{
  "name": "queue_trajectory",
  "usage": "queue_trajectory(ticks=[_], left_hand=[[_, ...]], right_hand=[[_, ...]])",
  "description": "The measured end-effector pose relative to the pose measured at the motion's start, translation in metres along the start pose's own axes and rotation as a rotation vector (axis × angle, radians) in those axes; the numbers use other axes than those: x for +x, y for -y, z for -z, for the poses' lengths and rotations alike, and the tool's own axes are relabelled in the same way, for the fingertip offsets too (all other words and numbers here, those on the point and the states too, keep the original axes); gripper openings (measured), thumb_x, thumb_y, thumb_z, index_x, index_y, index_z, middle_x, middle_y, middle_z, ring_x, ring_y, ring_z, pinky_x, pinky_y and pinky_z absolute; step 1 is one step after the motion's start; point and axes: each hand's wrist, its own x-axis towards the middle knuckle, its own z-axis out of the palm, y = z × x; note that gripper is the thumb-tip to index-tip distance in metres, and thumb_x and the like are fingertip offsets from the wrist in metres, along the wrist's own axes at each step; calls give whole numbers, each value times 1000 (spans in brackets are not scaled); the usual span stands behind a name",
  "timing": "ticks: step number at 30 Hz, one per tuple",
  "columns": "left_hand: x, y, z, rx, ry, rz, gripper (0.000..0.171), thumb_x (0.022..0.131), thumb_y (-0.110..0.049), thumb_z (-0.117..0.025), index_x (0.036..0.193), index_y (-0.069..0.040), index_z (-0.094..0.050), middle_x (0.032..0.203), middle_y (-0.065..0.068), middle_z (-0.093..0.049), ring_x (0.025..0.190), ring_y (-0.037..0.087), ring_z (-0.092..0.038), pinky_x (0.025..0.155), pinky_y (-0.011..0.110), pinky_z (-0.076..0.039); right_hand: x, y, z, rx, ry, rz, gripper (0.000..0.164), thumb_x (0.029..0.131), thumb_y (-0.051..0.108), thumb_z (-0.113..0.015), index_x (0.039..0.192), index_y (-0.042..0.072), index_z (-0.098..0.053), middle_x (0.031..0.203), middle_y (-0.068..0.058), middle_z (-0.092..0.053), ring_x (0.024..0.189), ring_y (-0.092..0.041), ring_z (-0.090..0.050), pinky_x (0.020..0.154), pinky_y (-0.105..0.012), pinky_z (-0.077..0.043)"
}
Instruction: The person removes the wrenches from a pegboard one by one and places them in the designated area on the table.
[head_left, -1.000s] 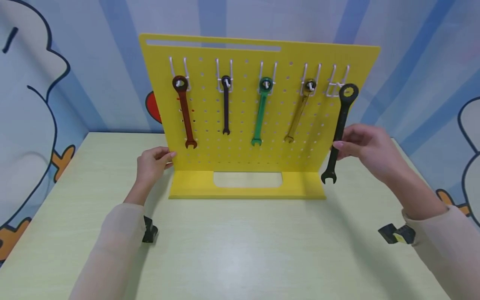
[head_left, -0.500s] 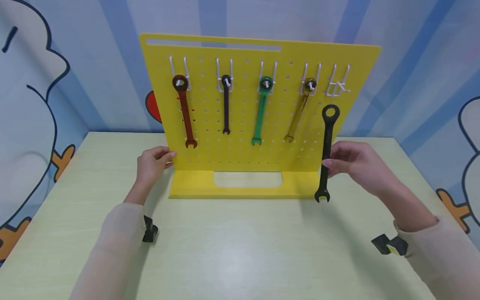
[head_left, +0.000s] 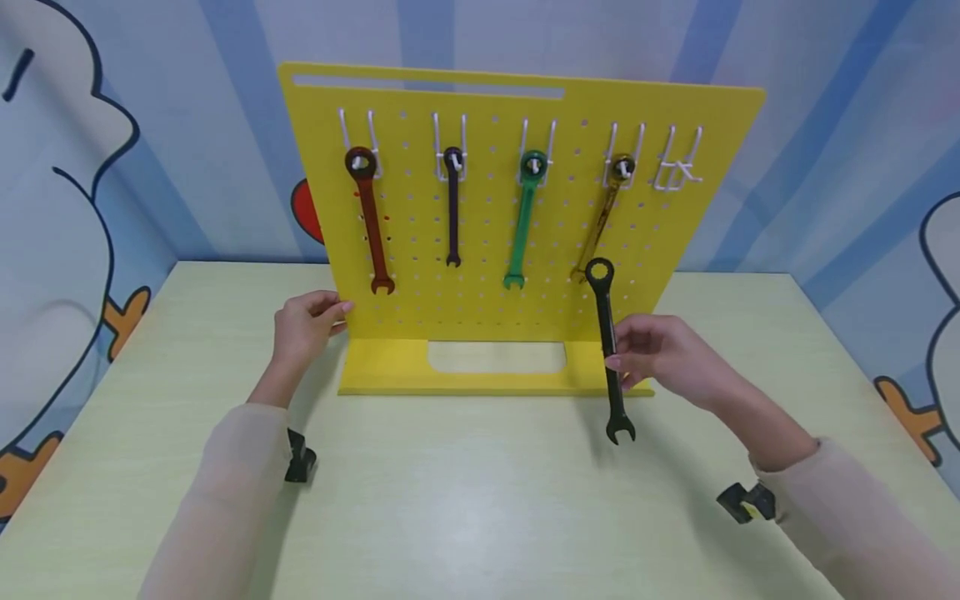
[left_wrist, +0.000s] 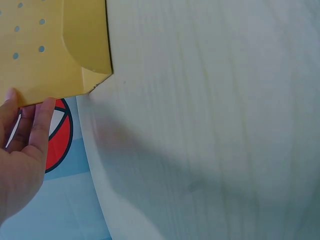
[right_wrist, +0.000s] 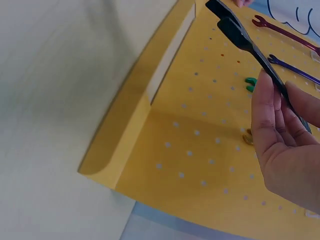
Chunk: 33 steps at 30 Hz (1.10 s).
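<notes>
Pinched and held in the air

Pinched a long black metal-looking wrench (head_left: pixel 605 321) between thumb and fingers of the right hand (head_left: pixel 663 358). Held it above a pale table (head_left: pixel 420 533), before the low right part of a big flat yellow board (head_left: pixel 480 254) with little holes. Looked dark and smooth, with a round ring on top and a forked mouth below. Gripped the board's left edge with the left hand (head_left: pixel 303 327). Could not see the bit of handle under the thumb. Lost the ring end behind the fingers in the right wrist view. Could hardly spot a thin gold wrench's (head_left: pixel 603 212) low end against the yellow.
</notes>
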Motion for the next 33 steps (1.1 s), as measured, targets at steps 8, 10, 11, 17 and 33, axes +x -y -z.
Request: queue_trajectory(ticks=[8,10,11,17,33], left_hand=[[0,0,1,11,0,-11,32,91,-22,-56,110,3,-60,107,19,-61,96,28,-61,78,29,-53],[0,0,1,12,0,-8,32,91,-22,-56,111,3,-60,107,19,-60,96,28,-61,79,29,-53],[0,0,0,12,1,-7,32,91,-22,-56,111,2,-60,107,19,-60,96,28,-61,79,29,-53],[1,0,0,8,1,-9,32,91,-21,-56,111,3,-60,107,19,-60,96,28,-61,79,30,-53],[1,1,0,17,-7,-8,31,91,-20,-56,111,3,-60,107,19,-61,96,29,-61,77,29,-53]], right_hand=[[11,-9,-19,93,112,-55,14,86,-7,-55,97,-9,-46,82,-18,-53,70,-29,-60,65,-45,-56],[13,-12,-24,98,131,-69,12,86,-8,-54,94,-8,-45,80,-17,-53,69,-29,-60,65,-45,-56],[14,-13,-27,98,140,-74,11,86,-9,-54,92,-8,-45,79,-17,-53,69,-29,-60,64,-44,-56],[21,-20,-43,110,184,-107,10,86,-11,-52,86,-5,-43,75,-14,-54,72,-26,-61,63,-42,-57],[33,-29,-91,182,245,-195,12,84,-12,-55,84,-5,-45,66,-12,-56,57,-21,-58,59,-43,-57]])
